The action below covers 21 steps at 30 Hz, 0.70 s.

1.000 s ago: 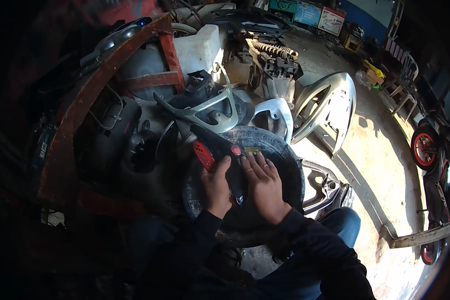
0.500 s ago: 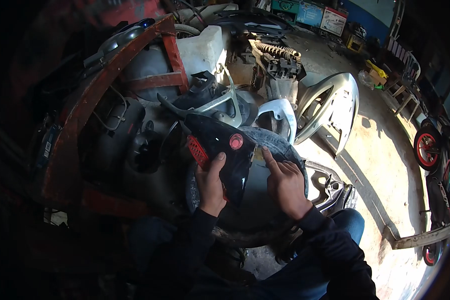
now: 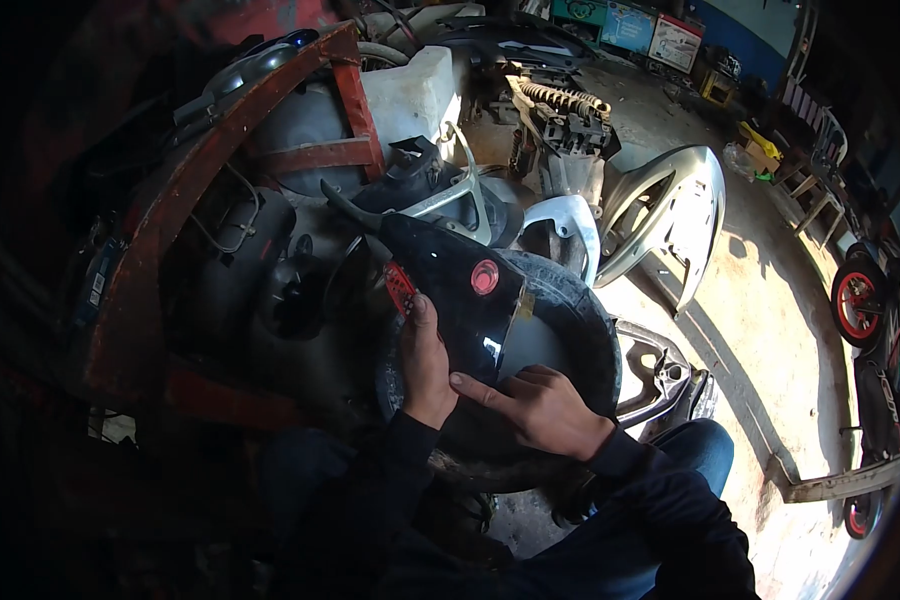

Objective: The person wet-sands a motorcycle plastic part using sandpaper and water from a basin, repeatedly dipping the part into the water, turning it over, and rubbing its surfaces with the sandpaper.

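A glossy black motorcycle body panel (image 3: 450, 275) with a round red emblem (image 3: 484, 277) is tilted over a round dark tub (image 3: 602, 335). My left hand (image 3: 428, 365) grips its left side, thumb on top. Beside that thumb, a red slotted piece (image 3: 400, 287) shows at the panel's edge; whether it is joined to the panel I cannot tell. My right hand (image 3: 555, 410) holds nothing visible. Its index finger stretches across the panel's lower part, tip close to my left palm, while the other fingers curl. A yellowish-brown patch (image 3: 526, 304) marks the panel's right edge.
A red metal frame (image 3: 135, 290) rises at left. Beyond the tub are a pale fairing (image 3: 705, 190), a white curved part (image 3: 570, 220) and a coil spring (image 3: 560, 95). A motorcycle wheel (image 3: 858, 293) stands at far right. Another body part (image 3: 650, 370) lies beside my knee.
My right hand has moved down and left from the panel's right edge to its lower part, near my left hand. The panel, still in my left hand, has shifted slightly.
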### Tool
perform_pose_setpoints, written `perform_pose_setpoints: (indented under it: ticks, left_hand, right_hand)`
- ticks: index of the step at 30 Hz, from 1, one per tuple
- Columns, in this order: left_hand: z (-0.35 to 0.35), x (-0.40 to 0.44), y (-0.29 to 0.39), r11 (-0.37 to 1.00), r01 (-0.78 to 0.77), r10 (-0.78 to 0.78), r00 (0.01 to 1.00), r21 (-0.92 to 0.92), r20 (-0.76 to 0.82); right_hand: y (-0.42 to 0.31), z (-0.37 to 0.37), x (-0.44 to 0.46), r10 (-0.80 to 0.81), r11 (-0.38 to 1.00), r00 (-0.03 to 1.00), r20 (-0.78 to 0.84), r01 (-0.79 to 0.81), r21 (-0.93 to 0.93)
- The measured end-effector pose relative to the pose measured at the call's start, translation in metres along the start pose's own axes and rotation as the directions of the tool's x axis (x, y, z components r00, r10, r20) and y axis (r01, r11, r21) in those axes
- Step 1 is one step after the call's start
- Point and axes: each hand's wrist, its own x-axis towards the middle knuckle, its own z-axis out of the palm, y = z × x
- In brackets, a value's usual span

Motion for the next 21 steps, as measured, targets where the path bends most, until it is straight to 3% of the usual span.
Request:
perform_pose_setpoints:
  ticks: [9, 16, 18, 20, 21]
  left_hand:
    - [-0.007, 0.005, -0.004, 0.999, 0.028, -0.030, 0.993, 0.018, 0.118]
    - [-0.014, 0.008, -0.018, 0.997, 0.044, -0.051, 0.991, 0.065, 0.120]
    - [-0.015, 0.007, -0.021, 0.984, 0.016, -0.023, 0.999, 0.176, 0.039]
    - [-0.036, 0.020, -0.039, 0.980, 0.081, -0.093, 0.994, 0.180, 0.060]
    - [-0.049, 0.028, -0.050, 0.972, 0.143, -0.160, 0.984, 0.184, 0.083]
  right_hand:
    - [0.011, -0.004, 0.002, 0.055, 0.998, 0.997, -0.055, -0.057, -0.041]
    - [0.017, -0.004, 0.006, 0.113, 0.990, 0.993, -0.045, -0.116, -0.078]
    - [0.020, -0.002, 0.005, 0.137, 0.987, 0.990, -0.039, -0.140, -0.080]
    - [0.030, 0.010, 0.002, 0.389, 0.921, 0.911, -0.140, -0.378, 0.100]
    - [0.041, 0.018, 0.002, 0.523, 0.851, 0.846, -0.101, -0.512, 0.119]
